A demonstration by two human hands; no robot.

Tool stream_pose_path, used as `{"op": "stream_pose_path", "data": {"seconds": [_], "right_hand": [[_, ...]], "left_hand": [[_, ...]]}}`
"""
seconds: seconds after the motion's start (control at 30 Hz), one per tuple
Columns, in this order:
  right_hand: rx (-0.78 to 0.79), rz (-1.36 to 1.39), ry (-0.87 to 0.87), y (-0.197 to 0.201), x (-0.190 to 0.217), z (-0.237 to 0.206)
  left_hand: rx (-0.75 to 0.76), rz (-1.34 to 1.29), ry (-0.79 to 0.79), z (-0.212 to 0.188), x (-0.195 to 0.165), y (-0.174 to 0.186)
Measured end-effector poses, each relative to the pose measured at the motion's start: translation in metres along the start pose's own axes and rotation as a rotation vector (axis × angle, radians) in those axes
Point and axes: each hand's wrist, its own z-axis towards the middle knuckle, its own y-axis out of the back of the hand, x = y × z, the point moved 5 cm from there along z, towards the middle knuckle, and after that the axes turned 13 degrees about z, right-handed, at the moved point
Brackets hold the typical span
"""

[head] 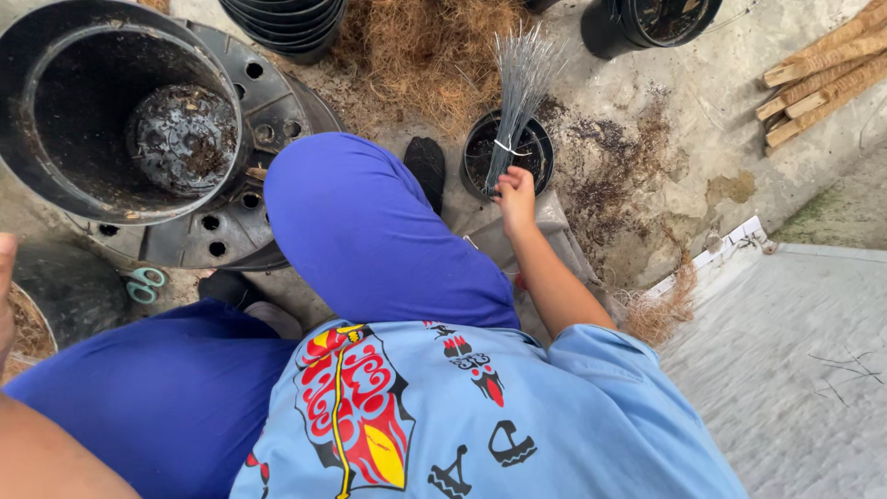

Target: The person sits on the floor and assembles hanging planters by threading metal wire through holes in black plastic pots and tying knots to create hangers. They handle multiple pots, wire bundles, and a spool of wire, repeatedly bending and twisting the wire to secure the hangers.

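My right hand [515, 196] reaches forward past my blue-trousered knee [370, 231]. Its fingers are pinched on the lower end of a bundle of thin grey wires [519, 88]. The bundle is tied with a white band and stands upright in a small black pot [539, 152] holding dark soil. Only a sliver of my left hand [5, 286] shows at the left edge, raised close to the camera, and its fingers are hidden. It is nearest a round container of brown fibre [28, 337].
A large black pot [55, 176] with a smaller upturned pot inside sits on a perforated black base [277, 111]. Teal-handled scissors [143, 285] lie on the ground at left. Brown fibre [425, 46], stacked black pots [286, 23], wooden stakes [822, 74] and a grey sheet [785, 370] surround me.
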Motion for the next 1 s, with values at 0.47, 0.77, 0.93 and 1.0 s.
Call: {"op": "stream_pose_path", "data": {"seconds": [0.47, 0.77, 0.93, 1.0], "right_hand": [[-0.163, -1.056, 0.082, -0.014, 0.035, 0.034], [-0.086, -0.514, 0.142, -0.007, 0.023, 0.037], [-0.028, -0.931, 0.038, -0.023, 0.023, 0.032], [-0.087, -0.993, 0.007, -0.026, 0.025, 0.029]], "left_hand": [[0.028, -0.019, -0.078, -0.011, 0.008, -0.003], [0.047, -0.037, -0.120, -0.011, -0.005, -0.006], [0.062, -0.065, -0.167, -0.018, -0.014, -0.004], [0.072, -0.078, -0.192, -0.021, -0.017, -0.002]]}}
